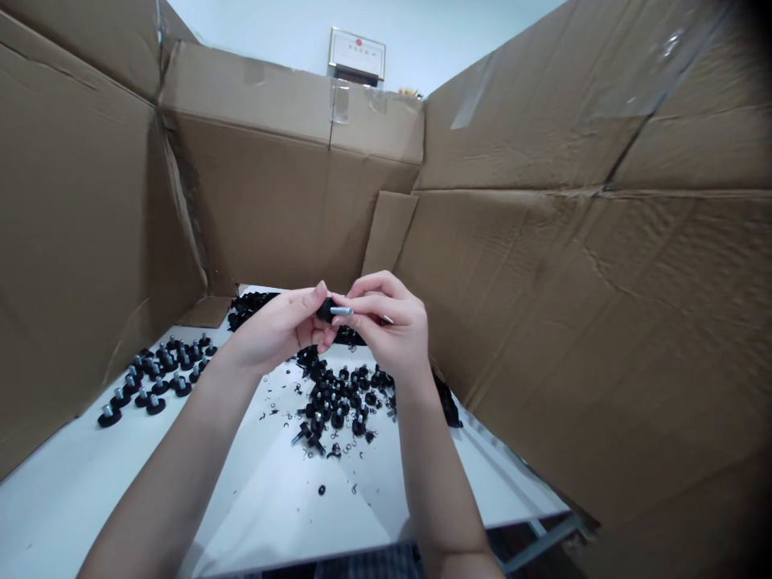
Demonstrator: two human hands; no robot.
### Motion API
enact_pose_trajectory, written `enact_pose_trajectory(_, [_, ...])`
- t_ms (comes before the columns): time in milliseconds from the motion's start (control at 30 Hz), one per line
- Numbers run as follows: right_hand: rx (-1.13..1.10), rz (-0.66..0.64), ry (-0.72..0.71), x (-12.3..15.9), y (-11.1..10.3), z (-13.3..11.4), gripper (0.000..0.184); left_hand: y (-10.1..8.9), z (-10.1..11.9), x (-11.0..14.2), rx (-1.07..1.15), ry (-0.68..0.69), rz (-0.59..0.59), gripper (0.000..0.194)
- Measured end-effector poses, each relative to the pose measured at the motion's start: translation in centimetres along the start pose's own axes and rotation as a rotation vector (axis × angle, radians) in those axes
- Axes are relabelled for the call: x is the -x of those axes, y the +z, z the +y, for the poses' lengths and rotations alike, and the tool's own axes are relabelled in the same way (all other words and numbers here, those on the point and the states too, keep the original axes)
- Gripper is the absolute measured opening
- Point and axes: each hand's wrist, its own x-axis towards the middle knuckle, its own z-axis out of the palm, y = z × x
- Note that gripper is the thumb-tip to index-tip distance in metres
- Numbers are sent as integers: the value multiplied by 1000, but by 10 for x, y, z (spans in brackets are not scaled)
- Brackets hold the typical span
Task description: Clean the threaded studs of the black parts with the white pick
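Note:
A small black foot with a threaded steel bolt [334, 310] is held up in front of me, its bolt pointing right. My left hand [278, 328] grips the black base between thumb and fingers. My right hand [386, 320] pinches around the bolt end, its fingers partly covering the shaft. Below my hands lies a heap of similar bolted black feet [341, 400] on a white table [289, 503]. More of them stand bolt-up in a loose group [157, 374] left of my left wrist. Tiny black rings and shavings [283, 412] are scattered around the heap.
Brown corrugated cardboard walls [289, 193] rise at the back and both sides of the table. A dark pile of parts [247, 307] sits at the far edge behind my hands. A framed sign [357, 56] hangs on the white wall beyond.

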Motion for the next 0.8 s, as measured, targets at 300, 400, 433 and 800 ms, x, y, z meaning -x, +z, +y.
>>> enact_pose_trajectory(300, [79,123,-19,1,2,-6,10,4,-3,0,88,-3,35,37])
enact_pose_trajectory(400, [64,62,-68,0,-4,-6,10,3,-4,-1,112,-40,-27,37])
enact_pose_trajectory(433, [62,40,-89,0,-6,-6,11,3,-4,-1,131,-50,-52,38])
enact_pose_trajectory(800, [102,30,-137,2,-4,-5,10,12,-6,-3,319,14,79,31])
